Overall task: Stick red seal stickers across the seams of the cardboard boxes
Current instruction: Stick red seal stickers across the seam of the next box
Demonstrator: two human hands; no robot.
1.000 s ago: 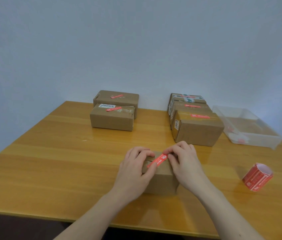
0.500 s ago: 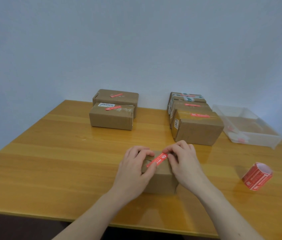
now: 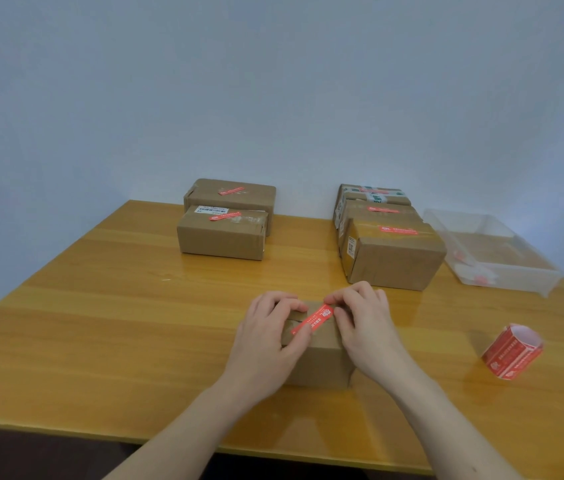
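A small cardboard box (image 3: 318, 362) stands on the table in front of me. A red seal sticker (image 3: 312, 321) lies diagonally across its top seam. My left hand (image 3: 266, 341) curls over the box's left side, with its thumb pressing the sticker's near end. My right hand (image 3: 367, 327) pinches the sticker's far end between index finger and thumb. The hands hide most of the box top. A roll of red stickers (image 3: 512, 351) lies on the table to the right.
Two sealed boxes (image 3: 221, 237) sit at the back left, and a row of three sealed boxes (image 3: 394, 261) at the back right. A clear plastic tray (image 3: 502, 271) holding a few scraps stands at the far right. The table's front edge (image 3: 169, 439) is close.
The hands stay on the box and sticker. Only small finger shifts show, and the view has moved slightly.
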